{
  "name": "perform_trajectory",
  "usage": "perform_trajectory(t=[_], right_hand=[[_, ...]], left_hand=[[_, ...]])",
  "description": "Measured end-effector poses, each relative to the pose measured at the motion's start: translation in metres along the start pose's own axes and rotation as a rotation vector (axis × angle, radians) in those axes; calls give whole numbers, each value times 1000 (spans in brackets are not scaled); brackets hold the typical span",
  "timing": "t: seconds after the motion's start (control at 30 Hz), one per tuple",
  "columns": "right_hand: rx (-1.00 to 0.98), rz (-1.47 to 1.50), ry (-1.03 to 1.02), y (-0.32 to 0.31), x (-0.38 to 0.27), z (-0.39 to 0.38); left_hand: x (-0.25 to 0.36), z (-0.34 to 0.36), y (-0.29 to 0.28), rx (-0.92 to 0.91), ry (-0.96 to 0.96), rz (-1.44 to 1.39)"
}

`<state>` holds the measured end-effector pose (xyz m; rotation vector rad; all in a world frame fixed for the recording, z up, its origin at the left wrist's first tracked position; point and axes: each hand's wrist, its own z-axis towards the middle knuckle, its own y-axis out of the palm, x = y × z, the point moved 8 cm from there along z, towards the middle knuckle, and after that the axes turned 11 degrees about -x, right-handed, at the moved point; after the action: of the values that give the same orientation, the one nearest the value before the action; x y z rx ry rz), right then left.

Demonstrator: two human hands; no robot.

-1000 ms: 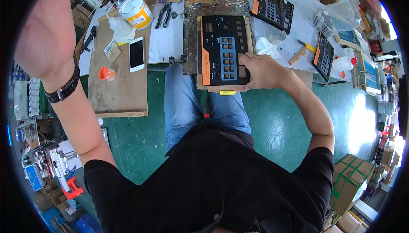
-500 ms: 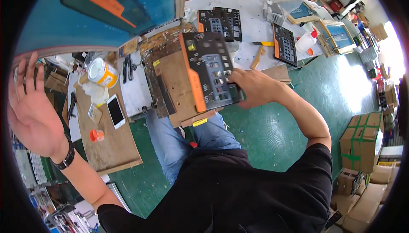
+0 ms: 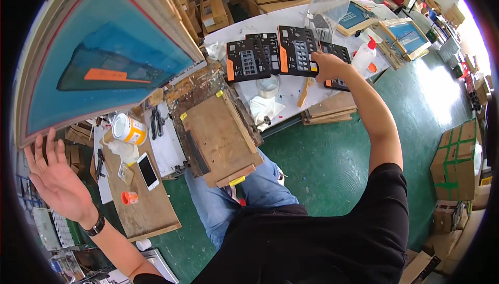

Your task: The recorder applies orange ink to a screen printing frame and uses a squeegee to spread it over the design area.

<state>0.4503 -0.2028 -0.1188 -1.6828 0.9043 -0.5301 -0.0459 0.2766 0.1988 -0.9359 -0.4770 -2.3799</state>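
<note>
My right hand (image 3: 331,67) grips the right edge of a black panel (image 3: 294,45) with an orange edge and rows of square cut-outs, over the white table. Other such panels lie close by: one panel (image 3: 248,61) to its left, another partly hidden behind, and a third (image 3: 338,53) partly under my right hand. My left hand (image 3: 61,182) has its fingers spread at the lower edge of a raised screen-printing frame (image 3: 117,40) with blue mesh and an orange shape. Between my arms, the wooden base board (image 3: 221,133) has no panel on it.
On the left board are a phone (image 3: 148,171), an orange cap (image 3: 129,197) and a paint tin (image 3: 130,129). The white table (image 3: 244,24) holds a tape roll (image 3: 267,86), a squeeze bottle (image 3: 365,55) and a plastic bag (image 3: 330,1). Cardboard boxes (image 3: 455,154) stand right.
My right hand has carried the panel from above the wooden board to the far table beside the other panels. The view has shifted; my left hand stays at the raised frame's edge.
</note>
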Motion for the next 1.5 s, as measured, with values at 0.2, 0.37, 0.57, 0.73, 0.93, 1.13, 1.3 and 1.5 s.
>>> perform_trajectory(t=[0.2, 0.37, 0.57, 0.73, 0.93, 1.13, 1.3, 1.5], right_hand=[[-18, -84, -6, 17, 28, 60], [-17, -67, -57, 25, 37, 87], [-12, 12, -51, 29, 43, 89], [100, 38, -50, 11, 19, 71], [190, 283, -315, 0, -87, 68], [48, 146, -274, 3, -142, 88], [-39, 69, -249, 7, -150, 104], [9, 149, -255, 7, -135, 103]], left_hand=[[3, -2, 3, -18, -2, 89], [2, -3, 9, 36, -2, 125], [-2, -5, 13, 96, -4, 169], [-1, -4, 17, 48, 12, 181], [-2, -4, 15, 57, 19, 134], [-3, -3, 9, -3, 3, 97], [-3, -5, 2, -53, 5, 100], [-5, -6, 0, -98, 8, 91]])
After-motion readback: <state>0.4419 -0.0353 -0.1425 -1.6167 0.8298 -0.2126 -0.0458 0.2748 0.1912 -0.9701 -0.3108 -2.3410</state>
